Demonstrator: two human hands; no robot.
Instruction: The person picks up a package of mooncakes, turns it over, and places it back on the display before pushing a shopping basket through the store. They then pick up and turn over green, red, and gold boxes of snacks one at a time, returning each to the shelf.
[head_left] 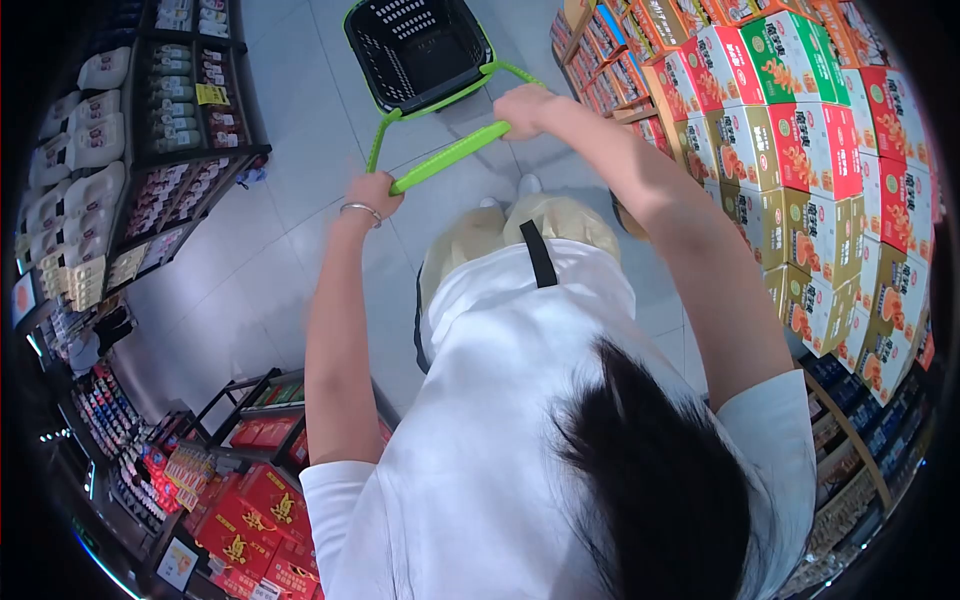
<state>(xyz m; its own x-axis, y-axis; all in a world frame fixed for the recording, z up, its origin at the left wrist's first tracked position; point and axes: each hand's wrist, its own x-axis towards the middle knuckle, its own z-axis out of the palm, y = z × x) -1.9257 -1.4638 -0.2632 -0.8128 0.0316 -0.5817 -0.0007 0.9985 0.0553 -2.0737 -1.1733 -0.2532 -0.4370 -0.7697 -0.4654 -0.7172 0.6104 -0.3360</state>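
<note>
A black rolling shopping basket [420, 45] with a bright green rim stands ahead of me on the floor, and I see no goods in it. Its green handle [450, 158] slants across in front of my body. My left hand [375, 196], with a silver bracelet at the wrist, is closed round the handle's lower left end. At the upper right end, my right hand [524, 110] wraps round the same handle. Both arms are stretched forward.
Stacked snack cartons [790, 145] rise close on my right. To the left stands a black shelf [190, 110] of bottles and packs. Red gift boxes [250, 520] are piled at lower left. Grey floor tiles [290, 180] run between the displays.
</note>
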